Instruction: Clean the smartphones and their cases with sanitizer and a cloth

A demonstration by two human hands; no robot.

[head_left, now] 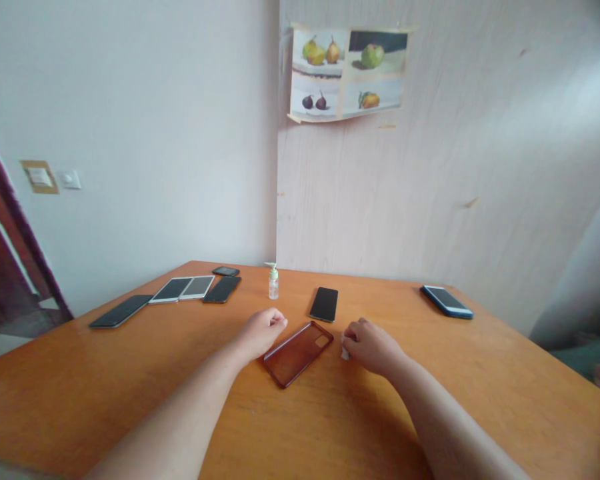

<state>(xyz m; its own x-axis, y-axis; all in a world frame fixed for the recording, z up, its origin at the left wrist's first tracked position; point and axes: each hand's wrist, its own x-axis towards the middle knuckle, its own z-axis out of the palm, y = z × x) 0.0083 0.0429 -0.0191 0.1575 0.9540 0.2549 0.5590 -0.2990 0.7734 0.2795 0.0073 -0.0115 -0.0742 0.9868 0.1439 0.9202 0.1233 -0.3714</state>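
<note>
My left hand is curled into a loose fist at the left edge of a clear brown phone case; nothing shows between its fingers. The case lies tilted on the table with its camera cutout at the upper right. Just right of the case, my right hand is closed on a small crumpled white tissue, which sticks out below the fingertips. Beyond the case lies a black smartphone, apart from both hands.
A small clear pump bottle stands near the back of the orange wooden table. Toward the left lie several phones, among them a dark one and a white one. A blue-cased phone lies at the right. Walls border the far edge.
</note>
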